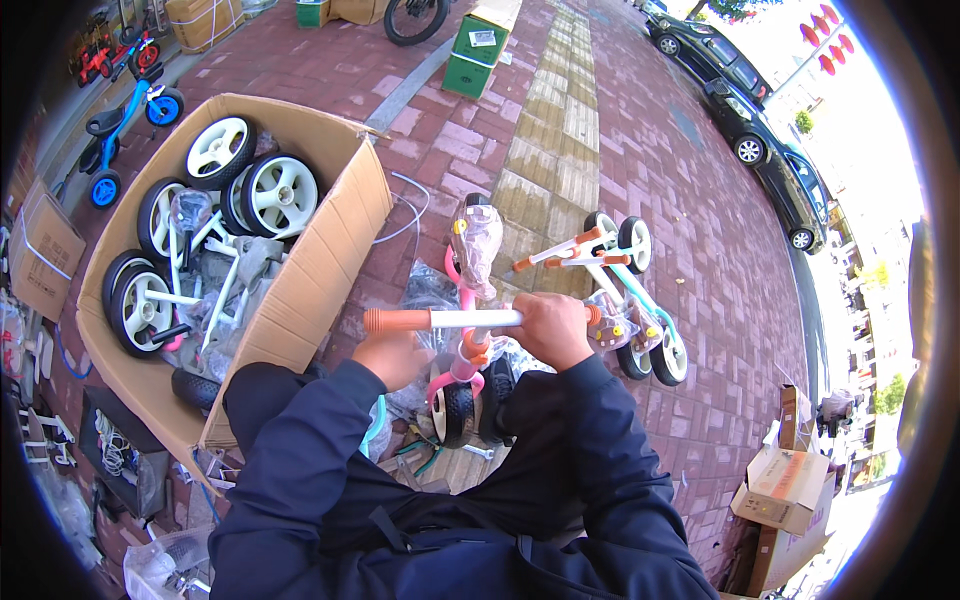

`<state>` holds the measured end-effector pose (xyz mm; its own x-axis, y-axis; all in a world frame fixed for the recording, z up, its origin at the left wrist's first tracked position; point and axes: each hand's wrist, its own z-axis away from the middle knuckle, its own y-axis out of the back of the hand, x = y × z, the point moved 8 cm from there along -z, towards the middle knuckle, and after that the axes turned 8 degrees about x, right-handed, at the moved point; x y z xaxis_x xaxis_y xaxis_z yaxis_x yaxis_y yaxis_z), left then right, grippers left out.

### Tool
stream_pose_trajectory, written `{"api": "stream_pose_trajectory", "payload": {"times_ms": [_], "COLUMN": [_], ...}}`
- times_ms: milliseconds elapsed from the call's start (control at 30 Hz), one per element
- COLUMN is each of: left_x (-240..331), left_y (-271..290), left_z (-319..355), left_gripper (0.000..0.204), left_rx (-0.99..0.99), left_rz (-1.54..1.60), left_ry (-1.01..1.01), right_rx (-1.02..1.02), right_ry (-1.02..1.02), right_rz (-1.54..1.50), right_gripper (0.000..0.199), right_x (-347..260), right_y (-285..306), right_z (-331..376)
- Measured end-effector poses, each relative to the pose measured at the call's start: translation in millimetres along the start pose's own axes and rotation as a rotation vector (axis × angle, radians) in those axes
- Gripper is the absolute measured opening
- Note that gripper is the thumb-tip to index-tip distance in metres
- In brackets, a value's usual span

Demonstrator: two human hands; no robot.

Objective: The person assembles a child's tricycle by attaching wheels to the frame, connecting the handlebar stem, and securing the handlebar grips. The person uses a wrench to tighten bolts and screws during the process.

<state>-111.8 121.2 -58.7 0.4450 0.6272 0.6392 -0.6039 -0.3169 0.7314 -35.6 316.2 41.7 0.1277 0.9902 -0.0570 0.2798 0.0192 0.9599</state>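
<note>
Between my knees stands a small pink children's balance bike (467, 298), its seat (477, 240) wrapped in clear plastic. My right hand (553, 328) is closed round the right side of its white handlebar (470, 319), near the orange grip. Just under the bar's left side, my left hand (393, 357) has its fingers curled in toward the stem. Whatever those fingers hold is too small and blurred to make out. The bar's left orange grip (398, 320) is uncovered. Below the stem is a black-tyred wheel (454, 414). Green-handled pliers (430, 461) lie on the ground by it.
Left of me, a large open cardboard box (315, 310) holds white-spoked wheels and white frame parts. A mint-green and white balance bike (640, 290) stands to the right. Farther off are a blue tricycle (125, 125), a green box (480, 50), cartons (785, 485) and parked cars (750, 120).
</note>
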Motion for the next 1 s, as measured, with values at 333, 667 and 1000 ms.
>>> {"api": "stream_pose_trajectory", "payload": {"times_ms": [333, 667, 1000], "left_x": [-14, -26, -21], "left_y": [66, 69, 62], "left_z": [-1, -24, -21], "left_gripper": [0.040, 0.036, 0.029], "left_rx": [0.472, 0.451, 0.372], "left_rz": [0.226, 0.441, 0.494], "left_ry": [0.103, 0.070, 0.062], "right_rx": [0.354, 0.606, 0.358], "right_ry": [-0.292, -0.760, -0.967], "right_rz": [-0.174, 0.207, 0.680], "right_gripper": [0.041, 0.055, 0.063], "right_x": [111, 182, 279], "right_y": [187, 385, 347], "right_z": [-15, 112, 165]}}
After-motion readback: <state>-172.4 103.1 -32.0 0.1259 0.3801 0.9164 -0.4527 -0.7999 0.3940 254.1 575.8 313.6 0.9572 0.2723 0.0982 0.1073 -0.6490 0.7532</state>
